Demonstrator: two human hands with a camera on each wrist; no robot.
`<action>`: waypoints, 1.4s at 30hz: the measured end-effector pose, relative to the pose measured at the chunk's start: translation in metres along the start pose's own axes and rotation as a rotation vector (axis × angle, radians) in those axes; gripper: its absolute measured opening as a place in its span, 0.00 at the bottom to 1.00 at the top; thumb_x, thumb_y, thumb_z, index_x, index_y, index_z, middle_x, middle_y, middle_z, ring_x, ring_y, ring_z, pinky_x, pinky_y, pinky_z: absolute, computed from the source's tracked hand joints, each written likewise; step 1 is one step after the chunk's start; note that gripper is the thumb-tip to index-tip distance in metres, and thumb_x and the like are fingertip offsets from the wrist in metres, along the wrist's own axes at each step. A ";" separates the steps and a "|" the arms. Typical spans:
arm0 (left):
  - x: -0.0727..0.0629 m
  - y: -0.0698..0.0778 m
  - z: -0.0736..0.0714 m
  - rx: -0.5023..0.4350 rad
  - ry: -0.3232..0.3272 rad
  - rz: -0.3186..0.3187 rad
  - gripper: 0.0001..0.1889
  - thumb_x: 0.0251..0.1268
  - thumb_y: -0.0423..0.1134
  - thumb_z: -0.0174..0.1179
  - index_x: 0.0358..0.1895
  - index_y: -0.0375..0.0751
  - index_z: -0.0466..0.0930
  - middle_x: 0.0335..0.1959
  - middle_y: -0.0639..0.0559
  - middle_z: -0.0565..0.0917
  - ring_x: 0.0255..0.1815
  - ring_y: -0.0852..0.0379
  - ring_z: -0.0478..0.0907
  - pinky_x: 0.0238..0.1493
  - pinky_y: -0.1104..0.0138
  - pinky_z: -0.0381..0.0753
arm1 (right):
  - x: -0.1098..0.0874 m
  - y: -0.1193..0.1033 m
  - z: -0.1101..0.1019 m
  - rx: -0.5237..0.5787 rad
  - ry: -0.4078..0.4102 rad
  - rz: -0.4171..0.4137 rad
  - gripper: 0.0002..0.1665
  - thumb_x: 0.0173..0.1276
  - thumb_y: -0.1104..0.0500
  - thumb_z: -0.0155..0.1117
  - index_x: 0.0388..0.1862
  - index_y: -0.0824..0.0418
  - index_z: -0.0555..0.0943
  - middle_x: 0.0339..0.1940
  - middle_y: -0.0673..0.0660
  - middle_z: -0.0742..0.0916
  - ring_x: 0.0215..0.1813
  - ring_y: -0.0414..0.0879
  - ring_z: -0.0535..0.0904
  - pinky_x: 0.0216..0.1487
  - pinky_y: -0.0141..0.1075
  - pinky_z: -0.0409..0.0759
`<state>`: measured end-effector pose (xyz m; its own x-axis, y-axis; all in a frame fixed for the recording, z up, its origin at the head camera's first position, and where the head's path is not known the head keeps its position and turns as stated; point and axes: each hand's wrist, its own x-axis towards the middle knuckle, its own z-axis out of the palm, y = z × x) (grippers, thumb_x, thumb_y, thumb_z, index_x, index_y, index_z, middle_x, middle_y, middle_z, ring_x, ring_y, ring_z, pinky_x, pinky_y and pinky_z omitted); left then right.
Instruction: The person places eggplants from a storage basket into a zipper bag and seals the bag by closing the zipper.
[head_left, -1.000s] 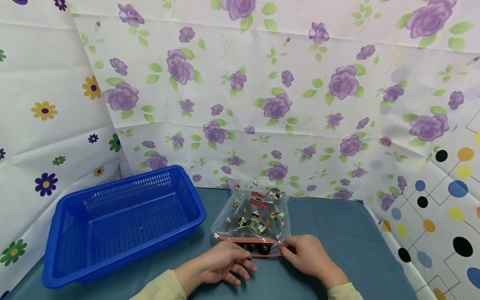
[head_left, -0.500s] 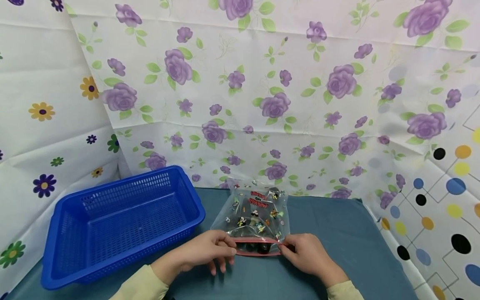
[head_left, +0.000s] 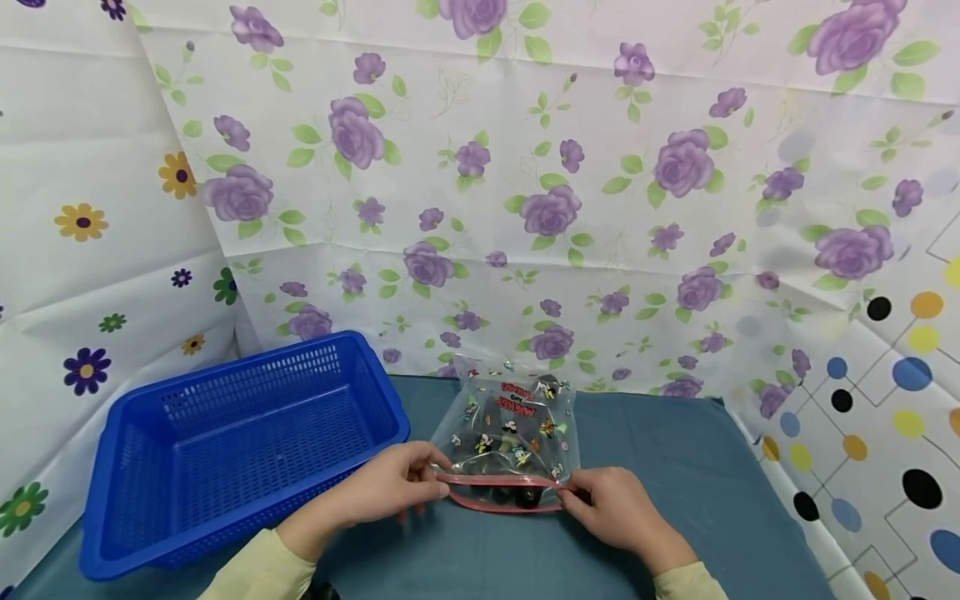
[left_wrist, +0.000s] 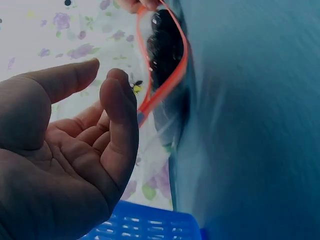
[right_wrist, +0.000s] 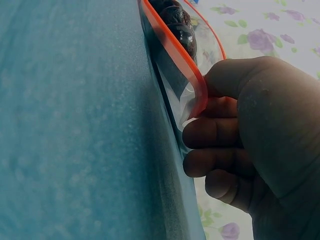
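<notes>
A clear zip bag (head_left: 491, 417) printed with cartoon figures lies on the table, its red-edged mouth (head_left: 498, 480) towards me and spread apart. Dark, glossy, rounded things (right_wrist: 180, 32) fill part of it; their kind is unclear. My right hand (head_left: 615, 508) pinches the right end of the mouth between thumb and forefinger. At the left end is my left hand (head_left: 382, 492), its fingers bent beside the bag's corner. In the left wrist view a gap shows between that thumb (left_wrist: 75, 80) and the fingers, with the corner behind them.
A blue perforated plastic basket (head_left: 247, 517) stands to the left on the teal-covered table (head_left: 675, 450). Floral cloth (head_left: 450, 192) hangs behind, and dotted cloth (head_left: 892, 392) on the right. Something small and black (head_left: 322, 592) shows at the bottom edge.
My left hand has moved left along the bag's mouth to its left end. The mouth's left end has shifted slightly right. My right hand keeps its pinch in place.
</notes>
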<state>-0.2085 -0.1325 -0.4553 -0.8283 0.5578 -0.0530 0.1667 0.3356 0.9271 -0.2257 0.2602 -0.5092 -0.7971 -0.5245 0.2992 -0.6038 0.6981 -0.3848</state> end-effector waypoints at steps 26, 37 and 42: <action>-0.001 -0.024 0.007 0.389 0.140 0.061 0.21 0.79 0.36 0.71 0.71 0.43 0.84 0.46 0.56 0.88 0.40 0.61 0.82 0.39 0.62 0.82 | 0.000 0.003 -0.007 -0.009 0.034 0.022 0.20 0.79 0.56 0.75 0.26 0.39 0.82 0.18 0.32 0.74 0.18 0.29 0.64 0.23 0.30 0.64; 0.004 -0.037 0.000 0.293 0.100 0.078 0.22 0.80 0.29 0.67 0.72 0.42 0.85 0.54 0.51 0.90 0.40 0.59 0.86 0.40 0.62 0.86 | -0.002 0.007 -0.007 -0.009 0.044 0.025 0.18 0.79 0.56 0.75 0.28 0.38 0.84 0.19 0.30 0.77 0.19 0.28 0.66 0.24 0.30 0.67; 0.004 -0.038 0.000 0.260 0.105 0.059 0.24 0.81 0.28 0.66 0.76 0.39 0.82 0.54 0.48 0.90 0.35 0.55 0.86 0.33 0.64 0.86 | -0.003 0.007 -0.007 -0.010 0.042 0.032 0.19 0.79 0.55 0.75 0.27 0.38 0.83 0.19 0.31 0.75 0.19 0.29 0.66 0.23 0.30 0.66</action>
<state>-0.2183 -0.1425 -0.4904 -0.8616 0.5052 0.0492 0.3366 0.4962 0.8003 -0.2276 0.2699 -0.5069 -0.8152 -0.4808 0.3230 -0.5773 0.7192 -0.3866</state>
